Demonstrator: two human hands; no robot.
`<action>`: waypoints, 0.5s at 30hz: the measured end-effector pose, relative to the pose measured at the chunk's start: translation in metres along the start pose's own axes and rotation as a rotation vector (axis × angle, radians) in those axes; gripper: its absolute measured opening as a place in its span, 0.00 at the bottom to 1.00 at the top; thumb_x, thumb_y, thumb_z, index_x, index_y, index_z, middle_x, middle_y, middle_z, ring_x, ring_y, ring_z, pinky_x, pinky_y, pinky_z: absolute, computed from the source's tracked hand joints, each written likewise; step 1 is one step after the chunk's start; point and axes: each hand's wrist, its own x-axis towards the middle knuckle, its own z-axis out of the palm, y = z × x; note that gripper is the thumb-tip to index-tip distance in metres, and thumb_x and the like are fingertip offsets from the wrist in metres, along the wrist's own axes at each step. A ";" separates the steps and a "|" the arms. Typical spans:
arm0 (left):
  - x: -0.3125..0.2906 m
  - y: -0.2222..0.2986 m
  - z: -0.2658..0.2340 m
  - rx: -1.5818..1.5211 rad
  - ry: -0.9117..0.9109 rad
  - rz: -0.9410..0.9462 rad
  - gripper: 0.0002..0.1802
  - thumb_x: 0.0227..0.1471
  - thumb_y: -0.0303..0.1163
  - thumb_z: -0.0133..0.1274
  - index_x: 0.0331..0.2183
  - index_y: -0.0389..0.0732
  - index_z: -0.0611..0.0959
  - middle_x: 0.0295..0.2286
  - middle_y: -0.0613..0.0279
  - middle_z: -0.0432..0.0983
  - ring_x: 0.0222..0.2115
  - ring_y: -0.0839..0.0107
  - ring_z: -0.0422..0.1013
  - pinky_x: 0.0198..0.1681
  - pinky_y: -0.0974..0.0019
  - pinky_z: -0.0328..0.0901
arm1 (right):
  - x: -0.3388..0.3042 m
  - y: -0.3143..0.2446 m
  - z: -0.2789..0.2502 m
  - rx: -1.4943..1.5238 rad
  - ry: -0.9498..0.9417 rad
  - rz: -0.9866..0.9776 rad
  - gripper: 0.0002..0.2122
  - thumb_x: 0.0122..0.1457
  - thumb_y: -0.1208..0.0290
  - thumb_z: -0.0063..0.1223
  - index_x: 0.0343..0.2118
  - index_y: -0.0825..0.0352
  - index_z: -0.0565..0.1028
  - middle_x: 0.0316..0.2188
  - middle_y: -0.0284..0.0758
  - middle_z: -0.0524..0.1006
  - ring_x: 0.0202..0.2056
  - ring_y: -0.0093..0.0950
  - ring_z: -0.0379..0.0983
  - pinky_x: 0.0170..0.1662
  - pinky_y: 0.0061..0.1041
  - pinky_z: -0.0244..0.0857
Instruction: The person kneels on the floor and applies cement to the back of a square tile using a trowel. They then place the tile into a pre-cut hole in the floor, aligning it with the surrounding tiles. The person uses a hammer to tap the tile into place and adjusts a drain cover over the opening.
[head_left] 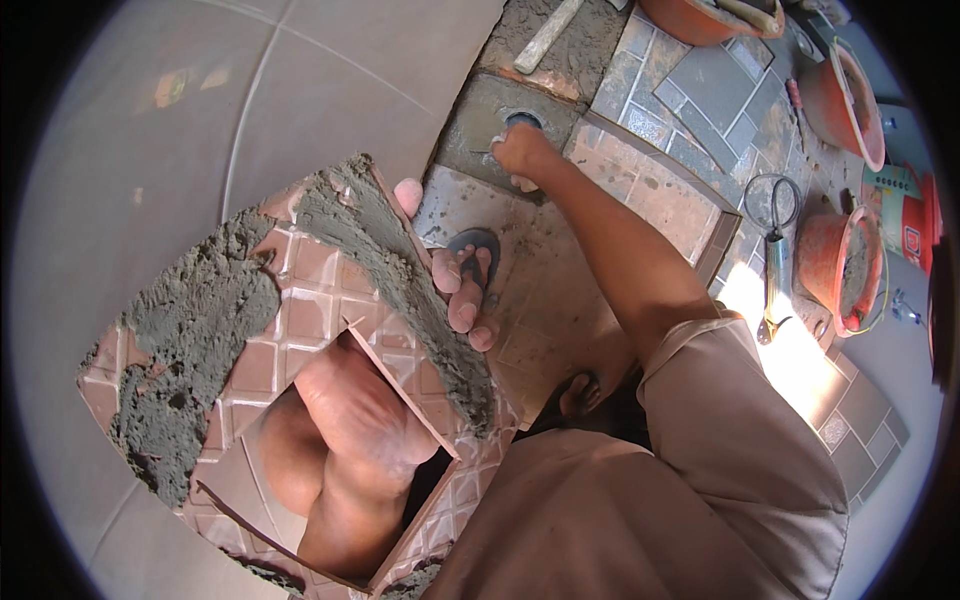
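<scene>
A reddish-brown tile (318, 262) leans in front of me with its ridged back showing. Grey mortar (205, 310) lies in thick strips on it, and a square opening is cut through it. My left hand (463, 305) reaches behind the tile, and its fingertips curl round the right edge. Part of the forearm shows through the opening. My right hand (523, 155) is stretched forward, closed, beside a round pipe mouth (522, 120) set in a grey mortar bed (465, 125). Whatever its fingers hold, if anything, is hidden.
A wooden tool handle (548, 38) lies on rough mortar at the top. Orange basins (700, 22) and buckets (825, 265) stand along the right, near a red-and-green container (893, 208). A silver tool (777, 275) with a black cord lies there. A sandalled foot (480, 250) stands beside the tile.
</scene>
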 end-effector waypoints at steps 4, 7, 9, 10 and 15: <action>-0.001 -0.001 0.000 0.021 0.025 0.023 0.43 0.68 0.62 0.42 0.69 0.40 0.67 0.40 0.53 0.75 0.37 0.61 0.70 0.42 0.57 0.65 | -0.010 0.005 0.009 0.056 0.144 -0.008 0.22 0.63 0.58 0.53 0.45 0.75 0.84 0.45 0.58 0.83 0.50 0.54 0.81 0.58 0.44 0.73; -0.002 0.000 -0.005 -0.024 0.005 0.012 0.43 0.68 0.62 0.42 0.70 0.40 0.66 0.40 0.53 0.75 0.37 0.61 0.70 0.42 0.56 0.65 | -0.014 -0.004 -0.003 -0.046 0.241 -0.040 0.20 0.63 0.60 0.52 0.44 0.75 0.84 0.42 0.56 0.84 0.48 0.54 0.82 0.57 0.44 0.74; 0.001 0.000 -0.008 -0.016 0.005 0.000 0.43 0.68 0.63 0.42 0.70 0.40 0.66 0.40 0.53 0.75 0.37 0.61 0.70 0.42 0.56 0.65 | -0.010 -0.011 -0.023 -0.149 0.170 0.013 0.19 0.63 0.62 0.52 0.42 0.75 0.85 0.40 0.54 0.85 0.46 0.53 0.83 0.55 0.44 0.76; 0.001 0.001 -0.008 -0.007 0.008 0.001 0.43 0.68 0.63 0.42 0.70 0.40 0.66 0.40 0.53 0.75 0.37 0.61 0.70 0.42 0.56 0.65 | -0.006 -0.015 -0.029 -0.143 0.129 0.022 0.19 0.63 0.62 0.52 0.42 0.76 0.85 0.40 0.54 0.86 0.46 0.53 0.83 0.54 0.44 0.76; 0.000 0.002 -0.007 0.019 0.024 0.012 0.42 0.68 0.62 0.42 0.69 0.40 0.67 0.39 0.53 0.75 0.36 0.61 0.70 0.42 0.56 0.66 | -0.017 -0.045 -0.052 -0.128 0.004 0.053 0.17 0.63 0.65 0.52 0.40 0.75 0.85 0.41 0.52 0.86 0.44 0.48 0.85 0.52 0.41 0.77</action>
